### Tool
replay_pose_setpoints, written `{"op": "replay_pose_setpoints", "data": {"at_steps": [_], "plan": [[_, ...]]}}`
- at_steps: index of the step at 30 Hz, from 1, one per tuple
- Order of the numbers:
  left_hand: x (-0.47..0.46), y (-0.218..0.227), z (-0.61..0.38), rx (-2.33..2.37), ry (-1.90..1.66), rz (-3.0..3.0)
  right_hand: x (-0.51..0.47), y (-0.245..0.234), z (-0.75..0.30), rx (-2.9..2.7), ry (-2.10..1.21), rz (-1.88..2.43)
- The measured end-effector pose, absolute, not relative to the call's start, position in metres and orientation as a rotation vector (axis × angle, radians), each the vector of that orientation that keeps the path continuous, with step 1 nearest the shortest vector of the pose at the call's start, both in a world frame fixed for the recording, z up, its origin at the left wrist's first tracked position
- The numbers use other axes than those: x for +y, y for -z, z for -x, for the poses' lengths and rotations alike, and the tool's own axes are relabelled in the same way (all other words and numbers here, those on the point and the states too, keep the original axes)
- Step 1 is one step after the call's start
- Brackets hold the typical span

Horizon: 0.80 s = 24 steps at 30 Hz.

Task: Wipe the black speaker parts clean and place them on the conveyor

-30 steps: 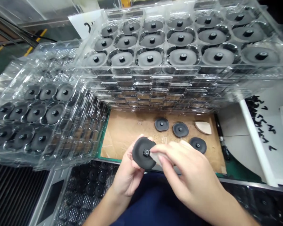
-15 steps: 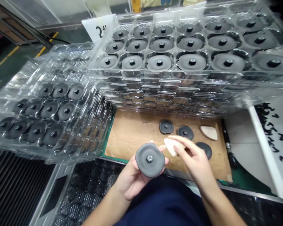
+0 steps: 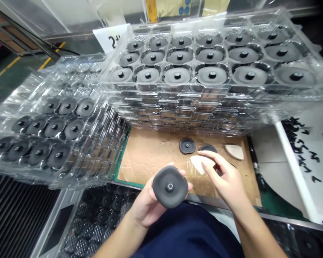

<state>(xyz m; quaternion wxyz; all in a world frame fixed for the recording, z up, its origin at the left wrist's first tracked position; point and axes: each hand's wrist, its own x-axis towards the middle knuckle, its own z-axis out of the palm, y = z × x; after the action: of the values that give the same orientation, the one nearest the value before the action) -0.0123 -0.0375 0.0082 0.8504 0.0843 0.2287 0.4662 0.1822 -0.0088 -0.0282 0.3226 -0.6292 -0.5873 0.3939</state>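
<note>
My left hand (image 3: 148, 204) grips a dark grey round disc (image 3: 169, 186) with a small metal hub in its middle, face toward me, above the table's front edge. My right hand (image 3: 227, 181) pinches a small whitish wedge-shaped piece (image 3: 201, 163) just right of the disc, not touching it. Two loose discs (image 3: 187, 146) lie on the brown cardboard sheet (image 3: 148, 154) behind my hands; a third is mostly hidden by my right hand. Another whitish wedge (image 3: 234, 151) lies on the cardboard at the right.
A tall stack of clear blister trays (image 3: 204, 104) with grey discs on top stands behind the cardboard. A lower, tilted stack of trays (image 3: 43, 132) with discs sits at the left. A black pen (image 3: 254, 161) and a white board with black writing (image 3: 304, 150) lie at the right. A bin of black parts (image 3: 97, 218) is under the table's edge.
My right hand pulled the wedge off the disc's hub and moved it right and away. My left hand turned the disc's face toward me and lowered it slightly.
</note>
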Motion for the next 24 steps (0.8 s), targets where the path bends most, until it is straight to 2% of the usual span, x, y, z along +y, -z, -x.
{"op": "replay_pose_setpoints", "data": {"at_steps": [3,8,11,19,24], "plan": [[-0.035,-0.005,0.015,0.415,-0.971,-0.225,-0.011,0.034,-0.174,-1.598,-1.088,1.584],[-0.034,0.001,0.021,0.445,-0.975,-0.274,-0.032,0.081,-0.152,-1.656,-1.223,1.494],[-0.035,0.006,0.023,0.447,-0.991,-0.294,-0.041,0.093,-0.148,-1.603,-1.21,1.514],[-0.033,0.006,0.014,0.37,-0.917,-0.282,-0.044,0.046,-0.168,-1.375,-1.082,1.528],[-0.034,0.007,0.007,0.387,-0.889,-0.236,-0.048,0.048,-0.168,-1.317,-1.094,1.539]]}}
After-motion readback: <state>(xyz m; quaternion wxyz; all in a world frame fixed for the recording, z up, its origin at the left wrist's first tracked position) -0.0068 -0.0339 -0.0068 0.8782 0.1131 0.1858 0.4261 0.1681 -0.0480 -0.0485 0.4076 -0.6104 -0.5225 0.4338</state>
